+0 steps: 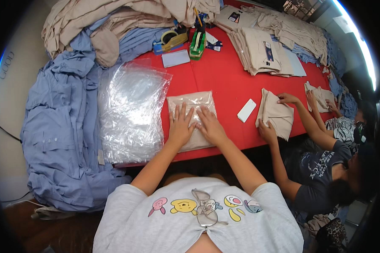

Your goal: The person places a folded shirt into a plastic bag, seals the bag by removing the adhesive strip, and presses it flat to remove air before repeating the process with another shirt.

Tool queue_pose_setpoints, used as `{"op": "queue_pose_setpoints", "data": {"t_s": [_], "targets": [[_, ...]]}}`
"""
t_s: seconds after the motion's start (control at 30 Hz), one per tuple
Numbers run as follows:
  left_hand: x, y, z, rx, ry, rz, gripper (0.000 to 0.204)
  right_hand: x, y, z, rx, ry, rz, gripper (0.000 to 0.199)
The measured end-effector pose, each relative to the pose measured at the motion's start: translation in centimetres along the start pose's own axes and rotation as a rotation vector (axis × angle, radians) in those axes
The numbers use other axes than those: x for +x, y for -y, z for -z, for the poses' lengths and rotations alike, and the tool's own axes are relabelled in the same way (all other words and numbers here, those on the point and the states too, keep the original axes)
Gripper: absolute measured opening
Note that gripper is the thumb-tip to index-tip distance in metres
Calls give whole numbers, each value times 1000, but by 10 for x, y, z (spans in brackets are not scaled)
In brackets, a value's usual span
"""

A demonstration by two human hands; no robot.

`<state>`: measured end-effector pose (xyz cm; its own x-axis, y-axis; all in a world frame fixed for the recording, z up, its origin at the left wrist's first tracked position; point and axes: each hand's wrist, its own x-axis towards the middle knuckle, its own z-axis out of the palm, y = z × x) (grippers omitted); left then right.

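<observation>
A folded beige garment in a clear plastic bag (194,98) lies flat on the red-covered table (223,109), right at the front edge. My left hand (181,125) rests palm down on it with the fingers stretched out. Beside it, my right hand (210,126) presses flat on the same bag, fingers spread. The two thumbs nearly meet at its middle. Neither hand grips anything. Just left of the bag is a stack of shiny clear plastic bags (131,114).
Blue shirts (59,139) hang over the left side, with beige garments (126,17) heaped behind. A tape dispenser (171,41), notepad (176,58) and green box (197,44) stand at the back. To the right lie a white phone-like slab (246,110) and folded garments (259,52); a co-worker handles beige cloth (274,114).
</observation>
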<state>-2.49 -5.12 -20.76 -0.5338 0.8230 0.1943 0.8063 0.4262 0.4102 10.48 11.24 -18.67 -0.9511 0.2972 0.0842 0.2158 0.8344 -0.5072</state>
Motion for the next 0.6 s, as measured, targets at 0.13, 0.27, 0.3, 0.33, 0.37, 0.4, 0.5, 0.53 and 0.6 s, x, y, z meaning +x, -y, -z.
{"op": "queue_pose_setpoints", "data": {"t_s": [0.13,0.27,0.3,0.33,0.37,0.4,0.5,0.53,0.6], "targets": [[-30,-6,33,-122,-45,5,67,-44,13,14,-64,-126,-18,70],[-61,-8,26,38,65,-241,67,-60,29,-1,-193,-69,27,70],[-68,-8,19,44,82,-232,69,-63,31,-9,-216,-48,11,70],[-71,-7,13,51,97,-225,70,-64,32,-17,-239,-30,-6,71],[-74,-6,8,57,112,-220,72,-66,32,-24,-263,-13,-23,71],[-77,-2,4,28,115,-216,71,-68,30,-29,-248,-19,-18,71],[-81,3,2,-25,126,-209,72,-70,27,-38,-198,-22,-13,71],[-77,2,3,-20,121,-214,74,-67,25,-36,-187,-18,-14,71],[-75,0,6,-25,129,-209,80,-64,23,-31,-121,0,-20,70]]}}
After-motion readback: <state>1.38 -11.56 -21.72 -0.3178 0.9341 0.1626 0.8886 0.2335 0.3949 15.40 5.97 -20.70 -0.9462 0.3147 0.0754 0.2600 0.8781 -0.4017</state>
